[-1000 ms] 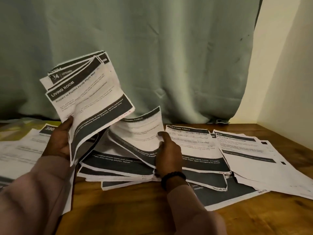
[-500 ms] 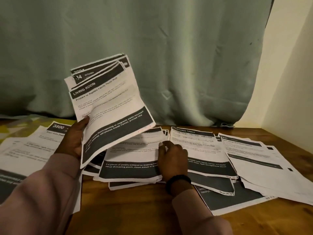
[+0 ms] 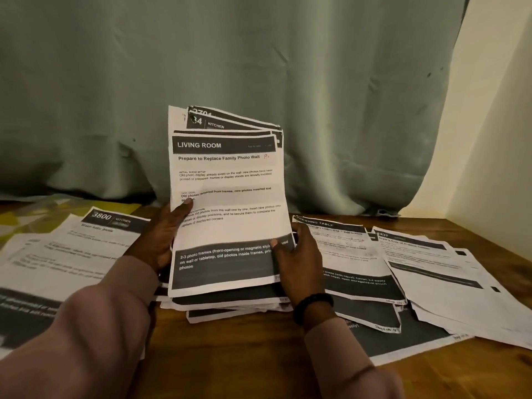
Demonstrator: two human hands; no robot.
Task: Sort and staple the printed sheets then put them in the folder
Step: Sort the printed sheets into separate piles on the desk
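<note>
The left hand (image 3: 161, 240) holds the left edge of a bundle of printed sheets (image 3: 227, 203), thumb laid across the front page and fingers hidden behind it. The right hand (image 3: 299, 260) pinches the same bundle at its lower right corner, thumb on the dark band at the bottom of the page, so the grip is closed on the paper from both sides. The bundle stands upright, its foot resting on a low pile of sheets (image 3: 230, 305) lying flat on the wooden bench (image 3: 244, 364). The front page reads "LIVING ROOM"; pages fanned behind it show "KITCHEN". A dark beaded bracelet (image 3: 312, 306) sits on the right wrist, and both arms wear pale sleeves (image 3: 95, 332). To the right, more loose pages (image 3: 431, 272) overlap across the bench. To the left lie others, one headed "3800" (image 3: 100, 217), over something yellowish (image 3: 43, 214), possibly a folder, though it is too blurred to tell. A green curtain (image 3: 259, 67) hangs behind.
</note>
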